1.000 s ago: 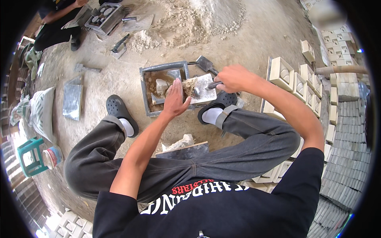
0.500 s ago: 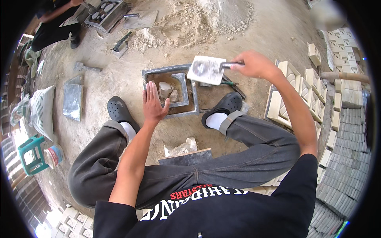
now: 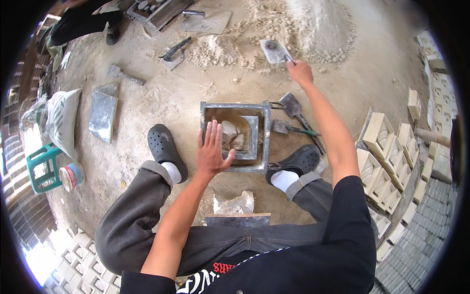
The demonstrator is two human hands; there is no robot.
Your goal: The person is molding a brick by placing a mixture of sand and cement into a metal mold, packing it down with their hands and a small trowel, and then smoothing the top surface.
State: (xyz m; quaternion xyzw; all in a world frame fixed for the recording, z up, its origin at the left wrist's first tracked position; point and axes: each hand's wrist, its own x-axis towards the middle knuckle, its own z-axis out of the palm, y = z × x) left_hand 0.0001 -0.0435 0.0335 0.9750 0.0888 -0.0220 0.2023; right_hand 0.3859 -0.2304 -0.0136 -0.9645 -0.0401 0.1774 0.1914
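Note:
A square metal trowel [image 3: 275, 51] is held by its handle in my right hand [image 3: 301, 72], stretched far forward at the near edge of the pale powder heap [image 3: 318, 32]. Between my feet lies a grey rectangular mould frame [image 3: 267, 139], with a curved grey insert [image 3: 253, 134] inside it. Pale broken lumps [image 3: 238, 140] sit within the insert. My left hand [image 3: 211, 151] is open, fingers stretched, over the frame's left side; whether the palm presses on it I cannot tell.
Two small flat-bladed tools [image 3: 292, 105] lie right of the frame. Cream cast blocks [image 3: 384, 142] are stacked at the right. A grey plate [image 3: 103, 115], a green stool [image 3: 43, 169] and a tub [image 3: 72, 177] are at the left. Another person's leg [image 3: 81, 27] shows at far left.
My right hand has carried the trowel forward from above the frame's right side to the powder heap. My left hand stays at the frame's left side. The whole view has shifted.

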